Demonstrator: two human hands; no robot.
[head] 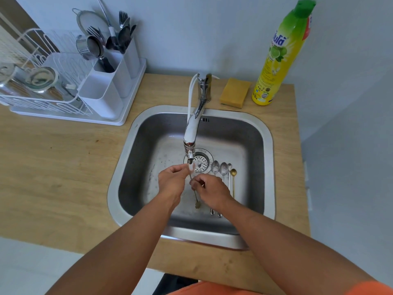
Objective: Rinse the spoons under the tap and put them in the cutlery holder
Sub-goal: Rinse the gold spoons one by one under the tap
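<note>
A cutlery holder (pixel 110 81) stands left of the sink (pixel 269 145). Under the running tap (pixel 191 135), the left hand (pixel 172 180) pinches a spoon's (pixel 194 193) bowl; the right hand (pixel 212 191) grips its handle. Four spoons (pixel 223 173) lie right.

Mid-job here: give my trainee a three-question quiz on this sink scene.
1. True or false: the tap is running.
2. How many spoons lie on the sink floor, right of the drain?
3. The spoon being rinsed is held by: A) left hand only, B) right hand only, C) both.

Key: 1 true; 2 four; 3 C.
</note>
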